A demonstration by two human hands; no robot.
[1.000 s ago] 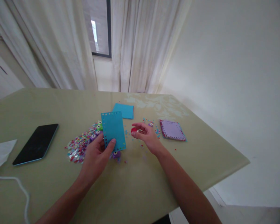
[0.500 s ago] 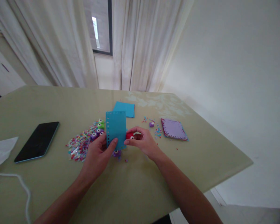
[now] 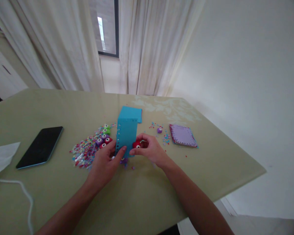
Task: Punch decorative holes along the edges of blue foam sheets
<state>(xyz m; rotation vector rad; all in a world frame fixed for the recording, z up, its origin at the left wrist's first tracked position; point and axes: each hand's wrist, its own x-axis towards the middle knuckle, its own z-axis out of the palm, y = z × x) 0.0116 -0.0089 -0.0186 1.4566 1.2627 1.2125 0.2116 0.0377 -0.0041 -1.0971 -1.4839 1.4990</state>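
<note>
My left hand [image 3: 106, 159] grips a blue card [image 3: 126, 135] upright, its thumb across the lower front. Small punched holes run down the card's left edge and along its top. In my right hand [image 3: 149, 148], between thumb and fingers, is a small red hole punch [image 3: 137, 145] with an eye on it, at the card's right edge. Whether the punch is around the edge or only against it, I cannot tell. Beside my left hand stand several similar punches, among them a green one [image 3: 106, 131] and a red one [image 3: 108, 140]. A purple punch [image 3: 123, 160] is partly hidden below the card.
Colourful paper bits [image 3: 82, 153] lie heaped left of my hands. Blue sheets [image 3: 134, 112] rest behind the card. To the right are a lone purple punch [image 3: 159, 130] and a stack of punched cards [image 3: 183, 135]. A tablet [image 3: 40, 147], white paper [image 3: 2, 157] and white cable [image 3: 26, 195] occupy the left.
The blue card has shifted slightly right and down in my left hand's grip. My right hand stays at its right edge, still holding the red punch.
</note>
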